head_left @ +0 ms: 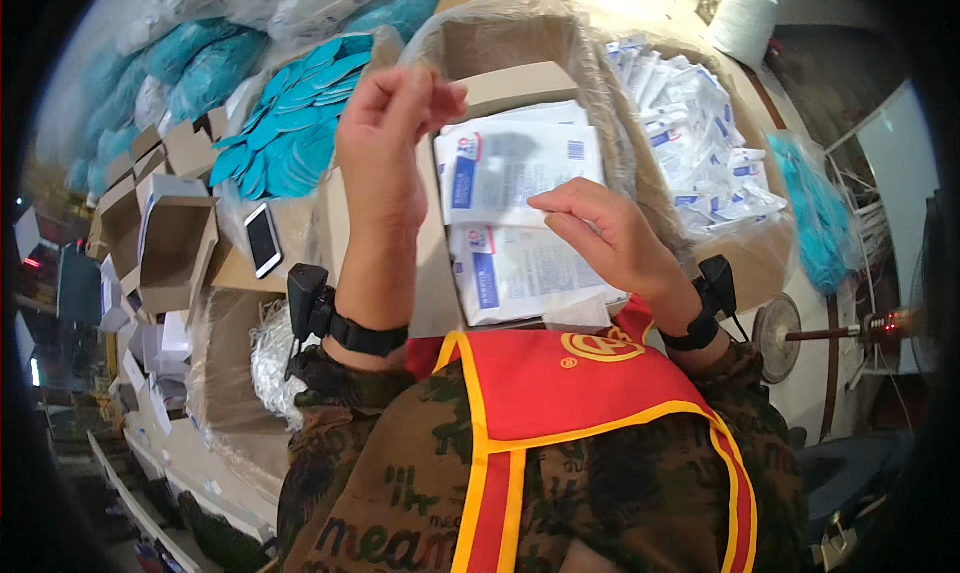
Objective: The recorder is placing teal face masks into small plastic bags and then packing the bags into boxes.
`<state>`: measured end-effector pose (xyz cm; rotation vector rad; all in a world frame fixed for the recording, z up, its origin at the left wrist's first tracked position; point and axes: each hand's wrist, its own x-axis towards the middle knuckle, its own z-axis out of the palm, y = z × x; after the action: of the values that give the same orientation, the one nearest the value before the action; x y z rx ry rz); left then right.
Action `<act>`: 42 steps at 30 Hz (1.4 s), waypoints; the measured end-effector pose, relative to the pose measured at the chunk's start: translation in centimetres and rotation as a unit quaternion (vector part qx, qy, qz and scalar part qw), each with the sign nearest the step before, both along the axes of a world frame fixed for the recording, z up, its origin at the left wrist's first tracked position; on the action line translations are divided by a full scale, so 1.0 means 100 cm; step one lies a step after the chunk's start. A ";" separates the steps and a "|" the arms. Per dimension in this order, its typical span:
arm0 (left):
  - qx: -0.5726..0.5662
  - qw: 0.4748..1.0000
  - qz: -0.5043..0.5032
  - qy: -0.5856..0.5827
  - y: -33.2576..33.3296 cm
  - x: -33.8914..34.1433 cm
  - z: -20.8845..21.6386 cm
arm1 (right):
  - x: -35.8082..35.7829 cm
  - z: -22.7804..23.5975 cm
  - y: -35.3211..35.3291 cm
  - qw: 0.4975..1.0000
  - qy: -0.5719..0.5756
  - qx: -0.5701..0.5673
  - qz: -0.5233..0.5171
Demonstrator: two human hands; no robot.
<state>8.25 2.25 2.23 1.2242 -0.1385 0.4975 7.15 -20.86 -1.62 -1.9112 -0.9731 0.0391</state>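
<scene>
Printed white flat packets (520, 273) with blue panels lie in two overlapping rows inside an open cardboard carton in front of me. My right hand (615, 238) reaches over them, thumb and forefinger pinched at the lower right part of the upper white packet (510, 173). Raised above the carton's left side is my left hand (400, 123), its fingers curled and pinched together. Whatever its fingertips may hold is not visible. Black straps with small devices circle both wrists.
Teal flat pads (300, 123) heap up at the left, near a phone (263, 241) and empty small cartons (170, 233). A plastic-lined box of loose white packets (690, 123) stands at the right, beside a bag of teal pieces (815, 213). Stuffed bags line the back left.
</scene>
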 end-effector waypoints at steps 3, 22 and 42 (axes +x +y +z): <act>-0.149 0.970 -0.120 -0.150 -0.006 -0.036 0.062 | -0.013 -0.006 0.033 0.941 0.279 0.155 0.112; 0.354 0.864 -0.187 -0.306 -0.108 -0.081 0.032 | -0.049 0.016 0.058 0.726 0.607 0.136 0.294; 0.465 0.744 -0.223 -0.426 -0.125 -0.084 0.006 | -0.045 0.013 0.054 0.706 0.628 0.132 0.298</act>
<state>-0.14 -10.26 2.83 1.7541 -1.6006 0.5409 2.62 -15.45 -0.36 -0.8089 -0.4853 1.3282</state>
